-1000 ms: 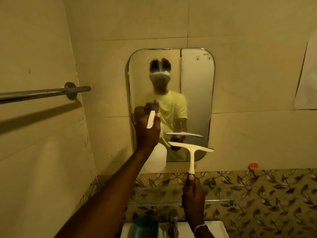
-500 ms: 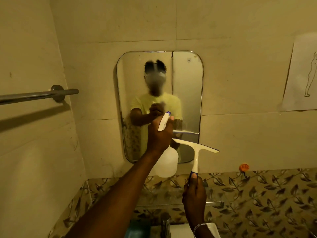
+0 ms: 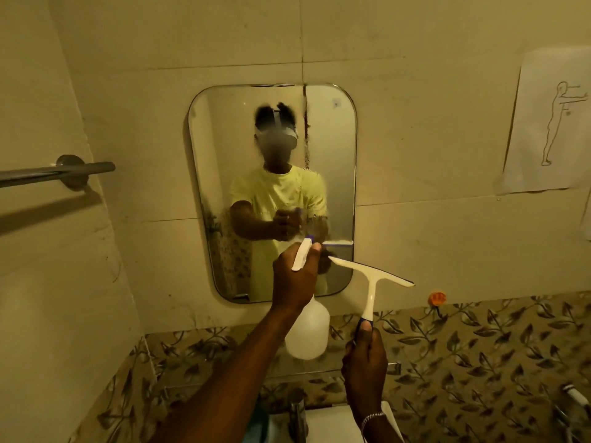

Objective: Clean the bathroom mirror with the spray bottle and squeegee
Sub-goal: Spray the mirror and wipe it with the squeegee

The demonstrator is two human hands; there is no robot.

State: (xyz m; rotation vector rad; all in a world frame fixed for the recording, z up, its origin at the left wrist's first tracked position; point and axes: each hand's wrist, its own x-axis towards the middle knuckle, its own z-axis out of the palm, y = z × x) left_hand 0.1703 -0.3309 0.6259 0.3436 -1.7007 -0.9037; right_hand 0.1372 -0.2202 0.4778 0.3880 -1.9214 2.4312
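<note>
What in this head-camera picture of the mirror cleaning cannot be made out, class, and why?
- Spray bottle trigger: head view, covered by the left hand.
- Squeegee grip: wrapped by the right hand.
- Basin: cut off by the bottom edge.
- Mirror wetness: too dim to tell.

Bare forearms; a beaded silver bracelet (image 3: 371,419) circles the right wrist.

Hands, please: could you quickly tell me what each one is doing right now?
Left hand: closed on the spray bottle.
Right hand: closed on the squeegee handle.

No readable text anywhere — none at all.
</note>
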